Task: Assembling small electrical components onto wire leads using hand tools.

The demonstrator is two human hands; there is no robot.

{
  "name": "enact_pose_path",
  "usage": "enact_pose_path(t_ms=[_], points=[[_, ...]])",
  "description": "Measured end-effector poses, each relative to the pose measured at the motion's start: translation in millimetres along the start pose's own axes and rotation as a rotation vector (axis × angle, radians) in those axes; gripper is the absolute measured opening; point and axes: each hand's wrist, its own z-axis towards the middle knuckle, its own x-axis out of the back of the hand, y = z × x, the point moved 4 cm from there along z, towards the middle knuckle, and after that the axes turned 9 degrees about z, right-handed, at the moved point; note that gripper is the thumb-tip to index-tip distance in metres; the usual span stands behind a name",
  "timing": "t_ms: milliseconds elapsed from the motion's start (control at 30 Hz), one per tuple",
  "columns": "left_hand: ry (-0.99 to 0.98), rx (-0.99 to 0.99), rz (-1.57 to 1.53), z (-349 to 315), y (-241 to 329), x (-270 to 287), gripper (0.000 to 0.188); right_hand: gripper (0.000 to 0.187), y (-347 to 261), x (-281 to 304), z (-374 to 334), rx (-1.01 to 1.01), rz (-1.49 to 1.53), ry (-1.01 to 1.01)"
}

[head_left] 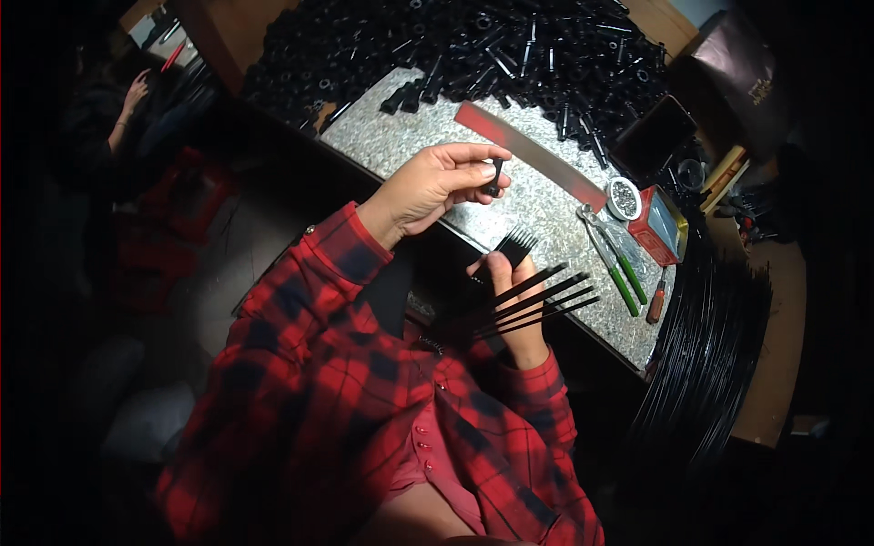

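hands clamped: left [437, 187] pinching small black tube [495, 176], right [514, 309] gripping thin black rods [533, 300].

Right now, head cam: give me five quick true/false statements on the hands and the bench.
1. The left hand pinches a small black part. True.
2. The right hand is empty. False: it grips a bundle of thin black rods.
3. Green-handled pliers lie on the stone slab. True.
4. The pile of black parts sits in the person's lap. False: it lies at the bench's far side.
5. The sleeves are plain blue. False: red and black plaid.
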Motion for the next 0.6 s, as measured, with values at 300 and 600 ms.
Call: enact_pose_path(t_ms=[300, 600], points=[[-0.035, -0.003, -0.079, -23.1, -10.1, -1.1, 0.032, 0.025, -4.0, -7.3, 1.6, -0.043, 0.054, -0.077], [-0.121, 0.004, -0.142, -25.8, -15.4, -10.8, 0.033, 0.027, -2.9, -12.3, 1.7, -0.053, 0.033, -0.102]])
